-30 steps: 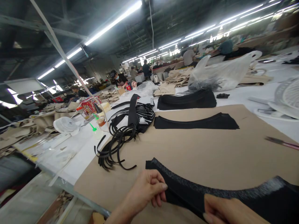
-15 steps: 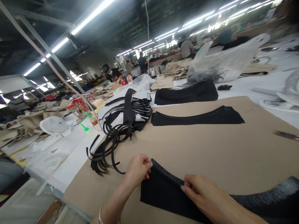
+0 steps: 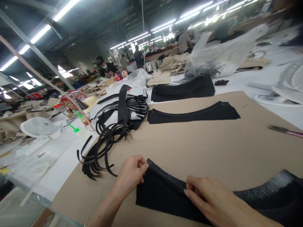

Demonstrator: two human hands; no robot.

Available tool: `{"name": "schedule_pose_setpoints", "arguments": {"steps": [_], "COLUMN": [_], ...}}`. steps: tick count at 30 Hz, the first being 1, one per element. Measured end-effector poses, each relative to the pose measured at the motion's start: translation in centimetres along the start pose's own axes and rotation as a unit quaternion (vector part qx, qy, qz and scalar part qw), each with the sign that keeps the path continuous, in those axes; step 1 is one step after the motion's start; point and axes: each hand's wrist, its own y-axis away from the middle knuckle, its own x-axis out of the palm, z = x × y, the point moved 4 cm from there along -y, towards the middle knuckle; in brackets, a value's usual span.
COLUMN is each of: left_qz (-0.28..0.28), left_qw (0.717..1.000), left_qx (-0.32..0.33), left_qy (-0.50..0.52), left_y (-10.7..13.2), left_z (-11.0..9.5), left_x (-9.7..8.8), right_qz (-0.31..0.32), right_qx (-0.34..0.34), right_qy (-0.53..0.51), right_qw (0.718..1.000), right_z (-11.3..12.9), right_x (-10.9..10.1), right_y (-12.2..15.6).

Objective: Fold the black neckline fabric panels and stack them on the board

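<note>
A black curved fabric panel lies on the tan paper sheet in front of me, with a speckled grey strip along its upper curved edge. My left hand pinches the panel's upper left corner between thumb and fingers. Farther right along the same edge, my right hand pinches the strip, its fingers curled over it. Behind my right wrist the panel runs on to the right, its strip shiny and rough. Beyond my hands lies a stack of similar black panels, and behind that a second stack.
Left of the sheet's middle lie a bundle of black strips and striped pieces. A small white fan and green-tipped bottles stand at left. Snips lie at right, below a clear plastic bag. Several people work in the background.
The view has swung slightly, so the table items appear shifted left and up. Both hands keep their pinch on the panel's edge, a little farther apart in the picture.
</note>
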Motion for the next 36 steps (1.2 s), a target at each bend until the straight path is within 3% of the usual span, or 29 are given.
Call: {"name": "schedule_pose_setpoints", "arguments": {"steps": [5,8,11,14,16,18,21,24,30,36], "left_qz": [0.008,0.03,0.034,0.023,0.043,0.083,0.187,0.256,0.24,0.225], "left_qw": [0.994,0.985,0.971,0.942,0.914,0.898,0.921,0.941,0.958,0.961], "left_qx": [0.098,0.142,0.201,0.305,0.38,0.414,0.336,0.22,0.145,0.152], "left_qy": [-0.05,-0.097,-0.123,-0.137,-0.139,-0.122,-0.061,0.019,0.06,0.044], "left_y": [3.6,5.8,7.7,9.2,9.8,10.2,10.2,10.2,9.9,8.6], "left_z": [-2.8,-3.9,-5.1,-7.2,-8.9,-10.5,-11.7,-11.7,-11.2,-10.4], "left_x": [-1.3,-0.7,1.1,3.8,5.8,7.5,8.9,9.2,9.1,9.5], "right_qz": [0.012,0.017,-0.005,-0.029,-0.033,-0.033,-0.032,-0.058,-0.084,-0.082], "right_qx": [0.033,0.043,0.004,-0.025,-0.037,-0.057,-0.083,-0.087,-0.048,-0.013], "right_qy": [0.027,0.045,0.041,0.047,0.062,0.081,0.105,0.11,0.105,0.061], "right_qw": [0.999,0.998,0.999,0.998,0.997,0.995,0.99,0.988,0.99,0.995], "right_z": [-1.1,-2.5,-3.0,-2.4,-1.3,0.0,0.8,-0.4,-3.4,-3.9], "right_x": [-2.8,-3.7,-4.1,-4.4,-4.8,-5.5,-6.7,-7.5,-7.9,-7.1], "right_y": [3.9,6.2,7.8,8.6,9.0,9.5,10.6,11.8,12.6,11.3]}}
